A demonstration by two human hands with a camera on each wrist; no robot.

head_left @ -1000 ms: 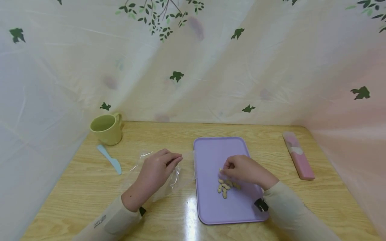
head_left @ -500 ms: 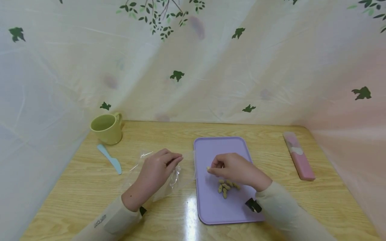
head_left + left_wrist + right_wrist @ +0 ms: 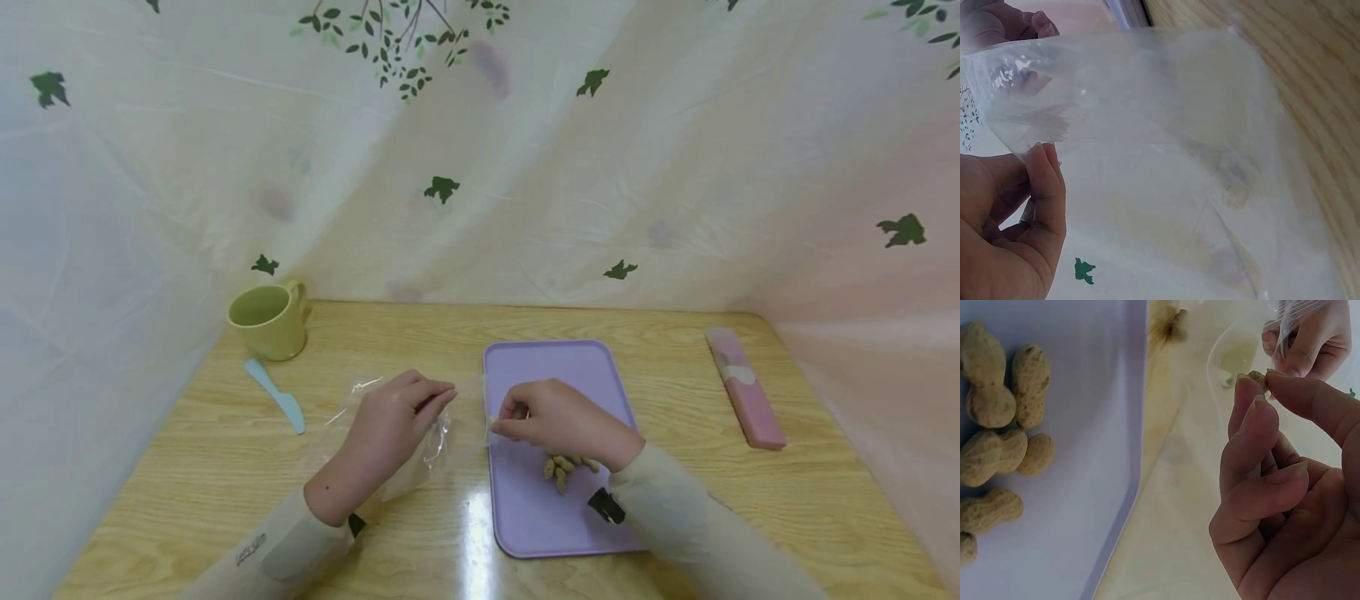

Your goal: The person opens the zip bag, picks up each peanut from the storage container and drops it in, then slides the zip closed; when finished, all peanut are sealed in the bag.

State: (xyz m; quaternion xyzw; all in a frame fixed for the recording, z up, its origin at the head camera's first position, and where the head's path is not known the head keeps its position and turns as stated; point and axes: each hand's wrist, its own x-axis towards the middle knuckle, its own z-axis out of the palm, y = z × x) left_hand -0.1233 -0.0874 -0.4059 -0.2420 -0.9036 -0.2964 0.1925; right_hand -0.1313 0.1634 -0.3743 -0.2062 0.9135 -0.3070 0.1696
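Note:
My left hand (image 3: 393,425) pinches the edge of a clear plastic bag (image 3: 1147,94) between thumb and fingers, and the bag's mouth spreads toward the right. Low in the bag, a blurred tan shape (image 3: 1235,195) shows through the film. Between thumb and fingertips, my right hand (image 3: 566,423) pinches a small peanut (image 3: 1258,379), mostly covered by the fingers. Those fingertips overlap the bag's right edge in the head view, over the left rim of a lavender tray (image 3: 536,521). Several unshelled peanuts (image 3: 985,381) lie on the tray, partly hidden by my right wrist in the head view.
A yellow-green mug (image 3: 273,329) stands at the back left of the wooden table (image 3: 420,550). In front of it lies a light blue plastic knife (image 3: 276,397). A long pink case (image 3: 746,392) lies far right. A patterned curtain (image 3: 510,208) closes off the back.
My right hand has lifted a peanut from the pile and carried it left to the bag's edge. The left hand has stayed in place with the bag.

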